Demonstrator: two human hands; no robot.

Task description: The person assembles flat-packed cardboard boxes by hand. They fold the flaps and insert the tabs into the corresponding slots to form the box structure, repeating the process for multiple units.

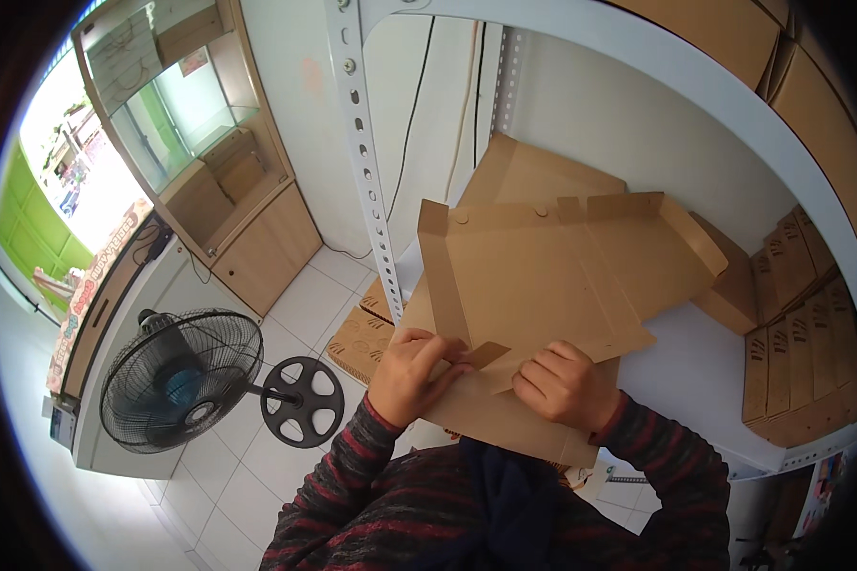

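A brown cardboard box blank (533,276), partly folded, lies before me on the shelf, its left side flap and right end flap standing up. With fingers pinched, my left hand (412,373) grips a small flap at the blank's near left corner. My right hand (568,385) is closed on the near edge of the blank, to the right of that flap. Under the blank more flat cardboard (505,419) shows toward my body, and another cardboard sheet (533,171) sticks out behind it.
Folded brown boxes (800,352) stand in rows on the white shelf (676,381) at the right. A perforated metal post (364,143) rises left of the blank. Farther left are a black standing fan (183,381), a printed carton (360,344) on the floor and a wooden glass cabinet (267,228).
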